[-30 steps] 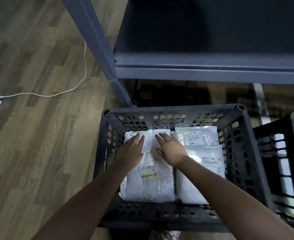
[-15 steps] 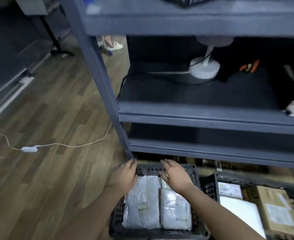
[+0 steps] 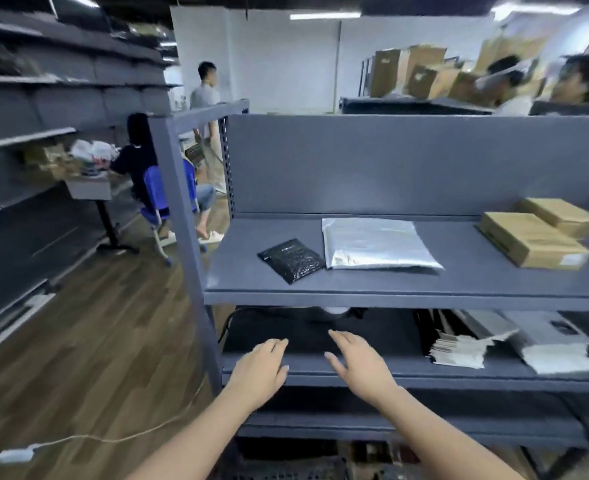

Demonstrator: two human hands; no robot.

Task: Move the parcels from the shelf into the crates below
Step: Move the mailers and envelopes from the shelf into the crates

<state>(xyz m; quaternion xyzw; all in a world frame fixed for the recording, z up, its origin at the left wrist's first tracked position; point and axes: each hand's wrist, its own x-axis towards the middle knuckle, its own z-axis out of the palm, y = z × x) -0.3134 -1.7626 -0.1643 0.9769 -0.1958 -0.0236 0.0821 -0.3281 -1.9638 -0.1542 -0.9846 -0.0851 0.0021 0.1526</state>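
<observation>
Both hands are empty here: the left hand (image 3: 258, 370) and right hand (image 3: 358, 367) are out in front, palms down, fingers straight and loosely spread, gripping nothing. They hover side by side in front of the lower shelf (image 3: 424, 370), under the edge of the grey shelf (image 3: 459, 282) that carries the parcels. Up on that shelf there's a small black parcel (image 3: 291, 259) in bubbly wrap lying flat near the left end, and right beside it a bigger silver parcel (image 3: 376, 243), corners about touching. Well off to the right sits a cardboard box (image 3: 532, 242), with a second box (image 3: 559, 216) tucked just behind it. The lower shelf has a messy stack of flat white mailers (image 3: 459, 348) on its right side. Only a sliver of dark crate (image 3: 286, 472) mesh shows at the very bottom edge, so I can't tell what's in it. Wood floor (image 3: 95, 341) on the left has a pale cable (image 3: 113, 438) running across it, and further back a person (image 3: 137, 157) sits on a blue chair (image 3: 154, 188).
</observation>
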